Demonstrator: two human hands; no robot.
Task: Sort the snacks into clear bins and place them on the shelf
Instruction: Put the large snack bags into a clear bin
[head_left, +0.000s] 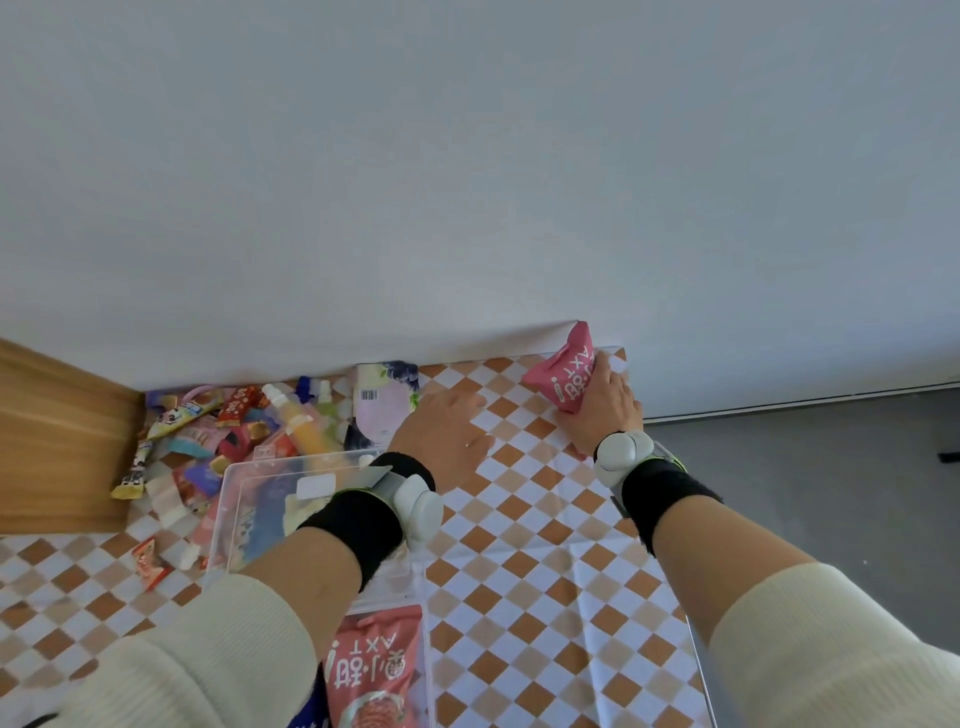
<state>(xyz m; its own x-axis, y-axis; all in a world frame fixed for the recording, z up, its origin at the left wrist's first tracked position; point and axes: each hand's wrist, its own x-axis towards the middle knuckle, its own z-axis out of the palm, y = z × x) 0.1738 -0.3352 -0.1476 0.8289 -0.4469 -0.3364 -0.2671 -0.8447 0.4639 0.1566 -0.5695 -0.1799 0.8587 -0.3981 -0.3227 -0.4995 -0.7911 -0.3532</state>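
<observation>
Item 1, right hand (602, 405): reaching to the far edge of the table, fingers curling round a pink bag (563, 379) and gripping its lower end. The bag is standing tilted against the white wall (467, 156), near the far right corner of the checked cloth (519, 571).

Item 2, left hand (441, 431): lying palm down over the cloth, fingers straight and close together, holding nothing. It is sitting just beside a purple pouch (382, 405) with a barcode.

Item 3, clear bin (228, 499): resting on the cloth under the left forearm, with pale packets showing through its wall; what they are cannot be told.

Item 4, second clear bin (428, 649): sitting at the near edge, holding a large pink packet (374, 670) printed like the bag in the right hand.

Item 5, pile of snacks (208, 436): lying loose in the far left corner, between the first bin and the wall, touching a wooden panel (57, 441). An orange drink pouch (301, 426) is lying at its right side. A small red packet (150, 561) is lying apart, nearer the person.

Item 6, both wrists: wearing black bands (363, 519) with white devices (623, 457); cream sleeves (831, 649) are covering the forearms.

Item 7, grey floor (805, 467): showing to the right of the table.
</observation>
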